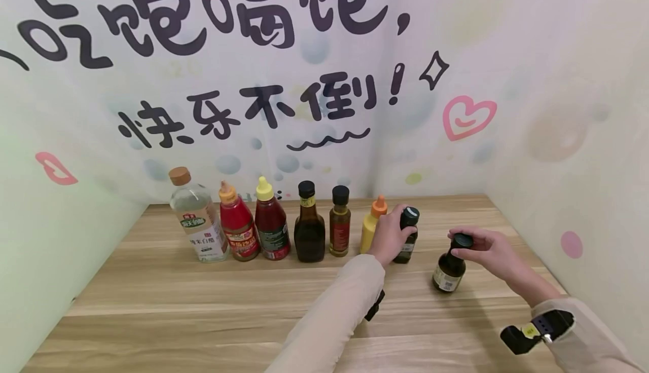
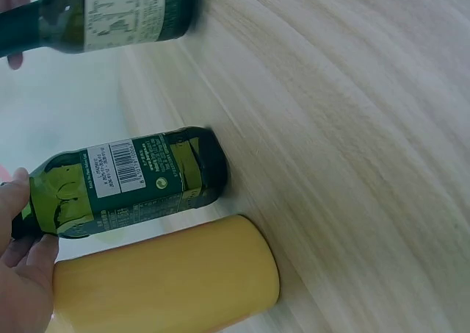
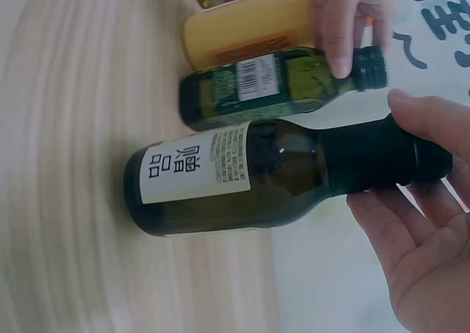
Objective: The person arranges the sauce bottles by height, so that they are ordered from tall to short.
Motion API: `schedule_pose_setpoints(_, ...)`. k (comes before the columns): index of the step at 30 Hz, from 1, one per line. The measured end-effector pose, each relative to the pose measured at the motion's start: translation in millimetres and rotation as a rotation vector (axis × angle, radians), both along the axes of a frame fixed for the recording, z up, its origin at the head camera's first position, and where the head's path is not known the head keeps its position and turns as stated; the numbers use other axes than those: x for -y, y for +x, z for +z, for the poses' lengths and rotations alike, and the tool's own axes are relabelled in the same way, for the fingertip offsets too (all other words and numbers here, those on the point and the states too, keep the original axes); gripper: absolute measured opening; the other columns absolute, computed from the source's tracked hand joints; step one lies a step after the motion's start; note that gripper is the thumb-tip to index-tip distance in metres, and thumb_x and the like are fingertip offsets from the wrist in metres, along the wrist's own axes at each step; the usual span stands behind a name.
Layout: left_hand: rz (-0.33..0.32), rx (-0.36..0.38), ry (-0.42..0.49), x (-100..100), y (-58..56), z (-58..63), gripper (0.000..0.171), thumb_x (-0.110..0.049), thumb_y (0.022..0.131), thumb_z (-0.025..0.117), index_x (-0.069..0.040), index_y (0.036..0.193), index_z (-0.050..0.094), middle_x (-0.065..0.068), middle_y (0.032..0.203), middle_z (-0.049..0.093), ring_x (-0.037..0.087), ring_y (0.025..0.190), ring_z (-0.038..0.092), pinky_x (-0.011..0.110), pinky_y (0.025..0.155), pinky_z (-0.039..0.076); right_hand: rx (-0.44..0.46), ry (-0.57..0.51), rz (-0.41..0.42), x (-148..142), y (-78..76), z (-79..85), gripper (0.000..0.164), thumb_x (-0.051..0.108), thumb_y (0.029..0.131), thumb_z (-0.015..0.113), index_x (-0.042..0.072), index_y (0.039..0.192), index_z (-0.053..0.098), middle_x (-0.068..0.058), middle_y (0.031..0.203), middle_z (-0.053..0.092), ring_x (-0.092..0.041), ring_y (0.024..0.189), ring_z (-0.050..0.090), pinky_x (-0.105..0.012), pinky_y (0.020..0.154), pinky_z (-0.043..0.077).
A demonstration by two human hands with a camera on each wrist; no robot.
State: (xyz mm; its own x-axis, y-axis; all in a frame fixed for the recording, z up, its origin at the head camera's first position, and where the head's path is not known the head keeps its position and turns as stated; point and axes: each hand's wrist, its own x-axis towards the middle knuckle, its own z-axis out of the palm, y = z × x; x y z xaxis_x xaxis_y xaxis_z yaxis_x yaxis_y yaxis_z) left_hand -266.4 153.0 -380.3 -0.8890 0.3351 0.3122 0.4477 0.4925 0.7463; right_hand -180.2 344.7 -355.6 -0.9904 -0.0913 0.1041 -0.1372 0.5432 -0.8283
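Observation:
My left hand (image 1: 387, 239) grips a small green glass bottle (image 2: 128, 178) around its neck, just below the dark cap. That bottle stands upright on the table, close beside a yellow squeeze bottle (image 1: 369, 231) with an orange nozzle. To the right, my right hand (image 1: 489, 253) holds a dark glass bottle (image 3: 220, 175) by its black cap and neck, thumb on one side and fingers on the other. A white label wraps its lower body. It is nearly upright and a little closer to me than the green one; whether its base touches the table I cannot tell.
Left of the hands, a row runs along the back: clear bottle (image 1: 200, 226), two red sauce bottles (image 1: 238, 223) with orange and yellow tops, dark sauce bottle (image 1: 309, 232), small red-labelled bottle (image 1: 339, 226). Behind hangs a printed cloth (image 1: 324, 159); a side wall (image 1: 573, 192) stands right.

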Motion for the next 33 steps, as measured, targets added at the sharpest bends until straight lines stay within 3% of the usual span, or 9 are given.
schedule_pose_setpoints(5,0.006,0.017,0.000,-1.0,-0.4,-1.4,0.040,-0.018,0.080,0.065,-0.012,0.117,0.052,0.004,0.105,0.062,0.012,0.088,0.059,0.021,0.075,0.047,-0.010,-0.012,-0.013,0.9,-4.4,8.3,0.045,0.026,0.079,0.067,0.004,0.116,0.055,0.013,0.101,0.058,0.000,0.087,0.057,-0.022,0.071,0.048)
schedule_pose_setpoints(13,0.012,0.015,-0.017,0.1,-1.2,-1.7,0.039,-0.017,0.080,0.065,-0.011,0.116,0.051,0.005,0.106,0.062,0.012,0.089,0.059,0.022,0.077,0.047,-0.032,0.040,0.025,3.9,-16.9,15.3,0.044,0.026,0.080,0.066,0.004,0.116,0.055,-0.006,0.108,0.058,-0.001,0.088,0.057,-0.022,0.072,0.048)
schedule_pose_setpoints(19,0.015,-0.016,-0.035,-1.8,-0.2,-1.4,0.040,-0.018,0.080,0.065,-0.010,0.117,0.051,0.006,0.105,0.062,0.012,0.090,0.059,0.021,0.076,0.047,-0.024,0.073,-0.002,3.7,-29.4,14.2,0.046,0.026,0.080,0.066,0.003,0.117,0.054,-0.017,0.114,0.054,-0.003,0.085,0.057,-0.024,0.072,0.048)
schedule_pose_setpoints(28,0.019,-0.039,-0.050,-3.8,-2.7,-3.8,0.042,-0.018,0.080,0.065,-0.011,0.118,0.051,0.006,0.104,0.063,0.012,0.089,0.059,0.021,0.077,0.047,0.009,0.087,-0.008,7.3,-47.0,9.1,0.045,0.024,0.081,0.065,0.002,0.118,0.053,-0.023,0.116,0.052,-0.032,0.097,0.056,-0.036,0.075,0.048)
schedule_pose_setpoints(33,0.016,-0.032,-0.064,-3.7,-3.5,-4.3,0.043,-0.021,0.080,0.065,-0.011,0.119,0.050,0.006,0.105,0.062,0.012,0.090,0.059,0.022,0.079,0.046,0.029,0.076,0.002,10.8,-54.1,7.2,0.044,0.022,0.081,0.065,0.002,0.118,0.053,-0.022,0.119,0.050,-0.036,0.102,0.052,-0.039,0.078,0.046)
